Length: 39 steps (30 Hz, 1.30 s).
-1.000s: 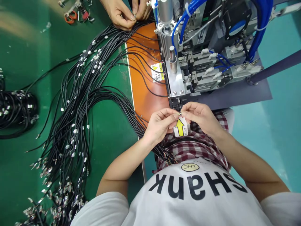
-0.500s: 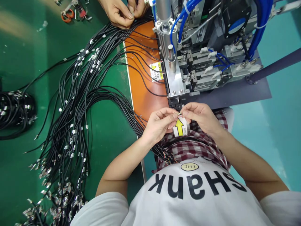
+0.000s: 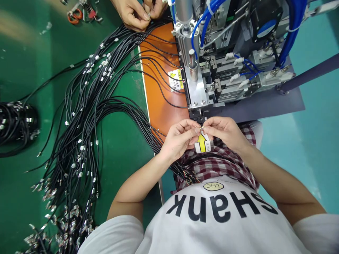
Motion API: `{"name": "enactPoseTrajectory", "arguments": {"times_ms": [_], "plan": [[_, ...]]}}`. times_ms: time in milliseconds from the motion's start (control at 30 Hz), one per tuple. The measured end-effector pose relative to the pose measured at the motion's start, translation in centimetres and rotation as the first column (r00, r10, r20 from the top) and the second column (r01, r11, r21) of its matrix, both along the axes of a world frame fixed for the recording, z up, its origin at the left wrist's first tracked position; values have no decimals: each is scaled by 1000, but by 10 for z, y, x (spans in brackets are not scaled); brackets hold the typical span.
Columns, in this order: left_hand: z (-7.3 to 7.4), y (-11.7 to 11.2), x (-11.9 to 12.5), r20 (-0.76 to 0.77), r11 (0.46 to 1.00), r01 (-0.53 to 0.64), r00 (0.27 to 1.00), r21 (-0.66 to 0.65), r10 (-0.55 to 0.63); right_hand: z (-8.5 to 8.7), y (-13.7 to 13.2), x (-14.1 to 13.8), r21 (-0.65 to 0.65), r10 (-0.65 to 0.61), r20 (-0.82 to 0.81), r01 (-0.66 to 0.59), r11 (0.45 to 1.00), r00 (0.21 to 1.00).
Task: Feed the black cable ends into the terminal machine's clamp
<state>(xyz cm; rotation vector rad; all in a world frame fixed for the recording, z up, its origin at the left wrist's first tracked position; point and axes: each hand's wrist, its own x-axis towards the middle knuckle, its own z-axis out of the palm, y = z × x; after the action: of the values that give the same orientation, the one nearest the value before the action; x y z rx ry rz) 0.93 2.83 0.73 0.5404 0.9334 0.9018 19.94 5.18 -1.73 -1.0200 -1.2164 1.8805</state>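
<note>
My left hand (image 3: 180,138) and my right hand (image 3: 225,132) meet fingertip to fingertip just in front of the machine's black jaw (image 3: 197,114). Both pinch the tip of a thin black cable (image 3: 202,128), where a small metal piece glints between the fingers. Below my fingers is a white tag with a yellow arrow (image 3: 202,143). Behind the jaw rises the crimping machine (image 3: 212,70), with its metal block, steel cylinder and blue hoses. An orange plate (image 3: 161,95) lies to its left.
A large spread of black cables with metal ferrules (image 3: 84,116) covers the green mat (image 3: 31,56). A coiled bundle (image 3: 16,121) lies at far left. Another person's hands (image 3: 140,12) work cable ends at the top. Red-handled tools (image 3: 79,14) lie top left.
My hands have crept slightly up toward the machine's jaw, still pinching the cable tip. The other person's hands keep working at the top.
</note>
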Motion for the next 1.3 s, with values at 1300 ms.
{"name": "enactPoseTrajectory", "arguments": {"times_ms": [1300], "plan": [[-9, -8, 8, -190, 996, -87, 978, 7, 86, -2, -33, -24, 631, -391, 435, 36, 775, 811]]}}
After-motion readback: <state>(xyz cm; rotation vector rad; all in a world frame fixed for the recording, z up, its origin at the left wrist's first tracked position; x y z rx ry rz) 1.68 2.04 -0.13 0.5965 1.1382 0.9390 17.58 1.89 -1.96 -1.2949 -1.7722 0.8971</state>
